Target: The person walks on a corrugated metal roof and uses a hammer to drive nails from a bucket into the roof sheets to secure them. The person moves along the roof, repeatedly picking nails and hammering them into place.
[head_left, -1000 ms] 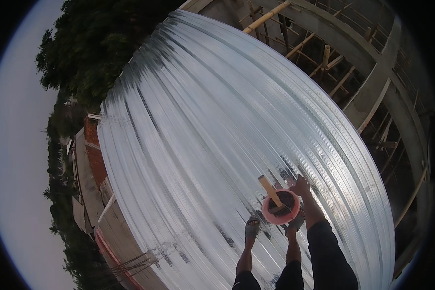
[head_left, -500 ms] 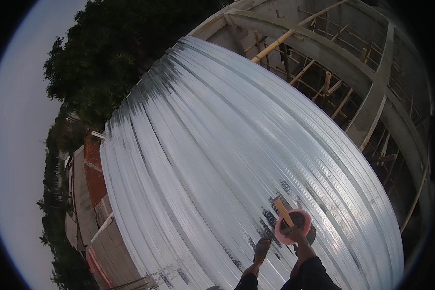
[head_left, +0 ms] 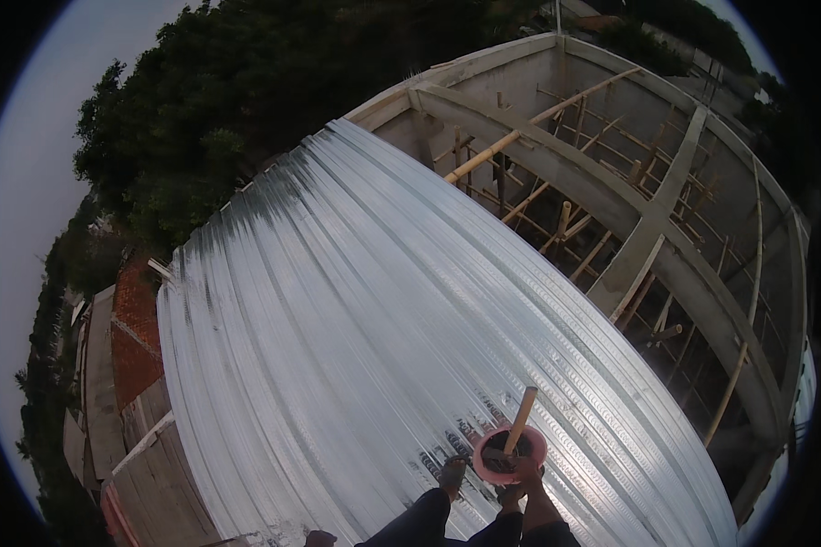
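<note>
My right hand (head_left: 527, 471) is closed on the near rim of a round pink tub (head_left: 540, 447), held over the metal roofing close to my feet. Dark contents show inside the tub. A flat wooden stick (head_left: 522, 419) rises out of it, tilted; its lower end is hidden. At the bottom edge a small brownish shape (head_left: 319, 539) may be my left hand, but its fingers cannot be made out. My left foot (head_left: 452, 474) stands on the ribbed silver roof sheet (head_left: 337, 346), while the right foot (head_left: 511, 495) is partly covered by my arm and the tub.
Dark smudges (head_left: 429, 462) mark the sheet beside the tub. Right of the roof's edge is a drop into a concrete frame (head_left: 652, 223) with bamboo poles (head_left: 483, 157) across it. Trees (head_left: 192, 128) stand beyond the far edge; lower old roofs (head_left: 137, 319) lie left.
The view has shifted, showing more of the concrete frame. The wooden stick now leans to the right instead of left. My right hand keeps its hold on the tub.
</note>
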`<move>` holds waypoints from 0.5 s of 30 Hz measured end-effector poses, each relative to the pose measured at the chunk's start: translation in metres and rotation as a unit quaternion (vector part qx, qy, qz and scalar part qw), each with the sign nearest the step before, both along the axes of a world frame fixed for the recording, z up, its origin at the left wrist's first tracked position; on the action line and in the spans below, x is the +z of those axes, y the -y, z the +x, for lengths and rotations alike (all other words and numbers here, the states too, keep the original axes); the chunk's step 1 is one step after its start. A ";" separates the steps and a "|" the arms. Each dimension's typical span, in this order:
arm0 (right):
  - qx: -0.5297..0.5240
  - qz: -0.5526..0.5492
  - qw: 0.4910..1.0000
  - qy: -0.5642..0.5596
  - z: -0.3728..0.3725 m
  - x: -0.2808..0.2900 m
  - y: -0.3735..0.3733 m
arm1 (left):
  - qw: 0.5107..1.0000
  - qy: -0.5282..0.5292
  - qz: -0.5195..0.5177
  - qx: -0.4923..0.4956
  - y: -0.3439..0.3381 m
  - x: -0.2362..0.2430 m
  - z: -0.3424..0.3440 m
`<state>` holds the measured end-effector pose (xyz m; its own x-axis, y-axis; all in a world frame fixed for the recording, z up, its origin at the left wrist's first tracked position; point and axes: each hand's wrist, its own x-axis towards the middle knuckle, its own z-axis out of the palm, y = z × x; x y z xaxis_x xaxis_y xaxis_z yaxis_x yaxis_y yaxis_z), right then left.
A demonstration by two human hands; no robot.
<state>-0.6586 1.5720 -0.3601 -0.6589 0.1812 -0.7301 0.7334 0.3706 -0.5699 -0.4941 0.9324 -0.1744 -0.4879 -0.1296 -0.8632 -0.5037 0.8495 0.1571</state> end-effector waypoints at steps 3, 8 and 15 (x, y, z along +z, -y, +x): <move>-0.102 -0.039 0.993 -0.035 0.056 0.047 -0.024 | 0.994 0.017 0.018 -0.109 0.041 0.026 -0.031; -0.134 -0.023 0.965 -0.222 0.215 0.082 -0.027 | 0.898 -0.106 0.248 0.348 -0.024 0.018 -0.144; -0.572 -0.369 0.717 -0.150 0.316 0.185 -0.019 | 0.917 -0.140 0.335 0.166 -0.316 0.084 -0.238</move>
<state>-0.3422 1.5909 -0.1749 -0.5347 0.3653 -0.7620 0.1213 -0.8593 -0.4970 -0.7322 1.2486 -0.0905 -0.7319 0.2031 -0.6504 -0.5771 0.3228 0.7502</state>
